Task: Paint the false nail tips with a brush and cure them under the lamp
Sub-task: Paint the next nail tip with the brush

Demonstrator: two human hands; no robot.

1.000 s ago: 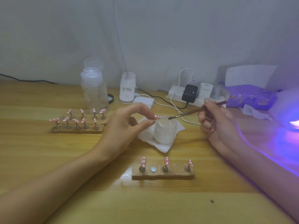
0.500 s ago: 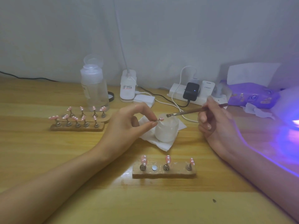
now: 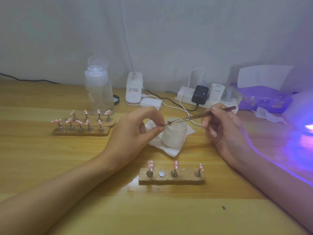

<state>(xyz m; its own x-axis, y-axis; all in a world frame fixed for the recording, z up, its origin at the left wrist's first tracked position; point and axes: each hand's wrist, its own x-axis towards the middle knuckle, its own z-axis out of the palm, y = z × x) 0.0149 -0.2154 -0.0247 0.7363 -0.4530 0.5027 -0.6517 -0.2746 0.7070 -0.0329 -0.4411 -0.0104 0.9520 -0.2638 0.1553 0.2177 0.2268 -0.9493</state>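
A second ago the brush point(image 3: 201, 116) was a little way off from the tip point(image 3: 164, 125) that our left hand point(image 3: 135, 133) holds up. Now its hairy end has come right up to that tip, and it looks like they touch, but the spot is too small for us to be sure. So we think the painting of this tip is just starting, and it has not gone to the lamp point(image 3: 304, 114) yet. The left hand pinches the tip between thumb and first finger, above the jar point(image 3: 175, 137). The right hand point(image 3: 223, 131) holds the brush like a pencil, fingers curled round it. The lamp glows purple at the far right, well apart from the hands. Now we count. There is one brush and one jar, and the jar sits on one tissue point(image 3: 169, 150). There are three stands. The near stand point(image 3: 171, 179) has three pink tips on it and one bare round spot point(image 3: 162, 174), likely the place for the tip in our hand. The two far stands point(image 3: 81, 132) on the left hold nine tips, four in the back row and five in front. With the one in our hand, that makes thirteen tips.
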